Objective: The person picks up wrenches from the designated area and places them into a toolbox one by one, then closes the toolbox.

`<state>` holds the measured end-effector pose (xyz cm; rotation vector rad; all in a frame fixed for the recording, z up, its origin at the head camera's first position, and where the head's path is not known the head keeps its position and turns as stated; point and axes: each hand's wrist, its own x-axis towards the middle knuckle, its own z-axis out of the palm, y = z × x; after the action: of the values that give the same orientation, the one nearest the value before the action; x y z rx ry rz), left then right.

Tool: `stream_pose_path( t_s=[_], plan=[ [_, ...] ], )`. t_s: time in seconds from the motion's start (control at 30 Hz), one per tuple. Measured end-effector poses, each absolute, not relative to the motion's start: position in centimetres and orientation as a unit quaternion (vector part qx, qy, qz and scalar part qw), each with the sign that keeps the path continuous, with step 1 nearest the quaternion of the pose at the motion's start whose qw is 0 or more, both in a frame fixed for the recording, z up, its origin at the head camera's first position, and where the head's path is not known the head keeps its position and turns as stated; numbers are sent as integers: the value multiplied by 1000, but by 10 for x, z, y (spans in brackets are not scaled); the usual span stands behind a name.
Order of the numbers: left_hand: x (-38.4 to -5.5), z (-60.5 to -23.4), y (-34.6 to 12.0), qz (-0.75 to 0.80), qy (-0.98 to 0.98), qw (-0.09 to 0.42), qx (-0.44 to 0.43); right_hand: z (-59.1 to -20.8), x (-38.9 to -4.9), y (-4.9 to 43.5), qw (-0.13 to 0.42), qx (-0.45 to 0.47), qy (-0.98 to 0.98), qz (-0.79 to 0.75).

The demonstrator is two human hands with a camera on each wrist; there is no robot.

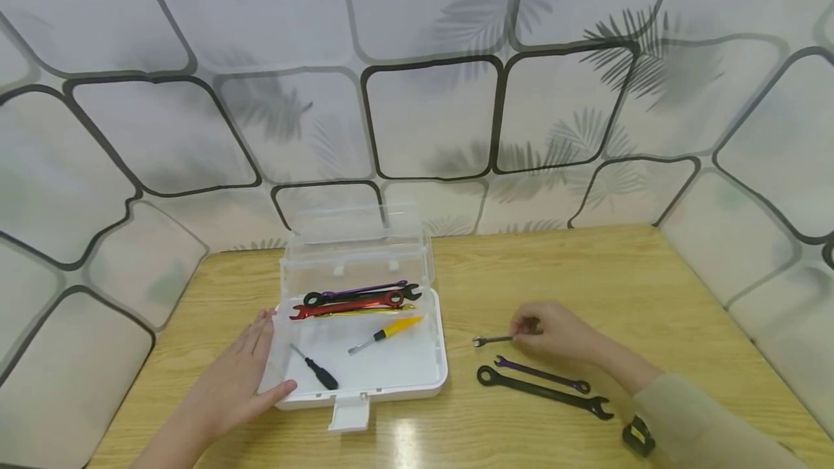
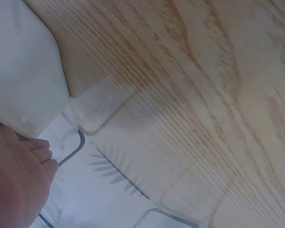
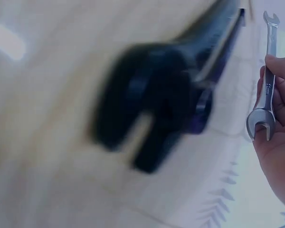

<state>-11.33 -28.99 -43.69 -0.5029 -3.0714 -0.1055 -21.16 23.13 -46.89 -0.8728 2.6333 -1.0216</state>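
My right hand (image 1: 559,331) pinches a small silver double open-ended wrench (image 3: 265,95) above the table, right of the box. A purple combination wrench (image 1: 542,374) and a larger black combination wrench (image 1: 546,391) lie on the table just nearer than that hand. My left hand (image 1: 224,375) rests against the left side of the white plastic toolbox (image 1: 397,375), fingers extended and thumb at its front corner. Inside the box are a black-handled screwdriver (image 1: 321,373), a yellow-handled screwdriver (image 1: 391,329), a red wrench (image 1: 348,305) and more wrenches behind it.
The clear lid (image 1: 358,241) stands raised at the back of the box, and its white front latch (image 1: 350,412) hangs down. A small black object (image 1: 638,436) lies by the right sleeve (image 1: 691,411). Patterned fabric walls (image 1: 430,121) enclose the wooden table (image 1: 521,266).
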Motion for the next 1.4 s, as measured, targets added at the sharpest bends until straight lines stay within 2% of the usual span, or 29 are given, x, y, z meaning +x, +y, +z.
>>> stream_pose_path(
  t_s=[0.8,1.4],
  plan=[
    [-113,-439,-292,-15,-985,27,-172,-411,-237,172,-44,-382,855,-348],
    [-114,-440,-293,-25,-984,33,-173,-382,-244,107,-61,-406,840,-356]
  ],
)
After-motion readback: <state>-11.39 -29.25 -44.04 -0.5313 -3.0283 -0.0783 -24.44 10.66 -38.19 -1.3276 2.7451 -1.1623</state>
